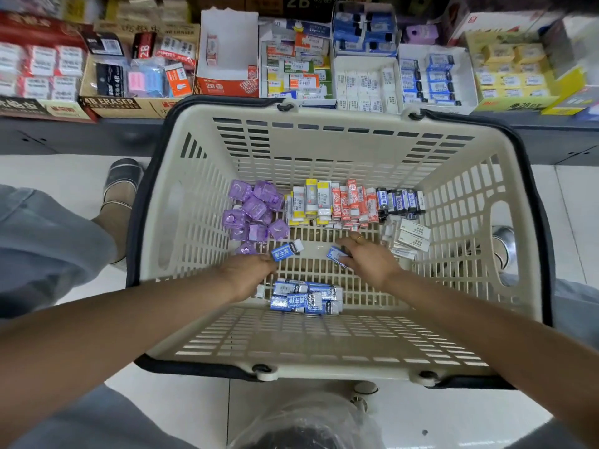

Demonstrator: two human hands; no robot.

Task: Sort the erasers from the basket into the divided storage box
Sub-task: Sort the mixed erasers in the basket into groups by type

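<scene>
Both my hands are down inside a cream plastic basket [324, 369]. My left hand [248, 275] pinches a blue-sleeved eraser [287, 251] at its fingertips. My right hand [368, 257] holds another blue eraser [337, 256] under its curled fingers. Just below the hands lies a pile of blue erasers [306, 296]. Along the basket's far side sit purple cube erasers [254, 212], yellow-and-white erasers [309, 202], red-and-white erasers [355, 200], dark blue erasers [400, 200] and white erasers [411, 238].
Beyond the basket a shelf holds open cartons of erasers: a blue-eraser box [431, 81], a white-eraser box [366, 84], a nearly bare 2B carton [227, 56], a 4B ERASER carton [129, 85]. Another person's sandalled foot [121, 189] stands left of the basket.
</scene>
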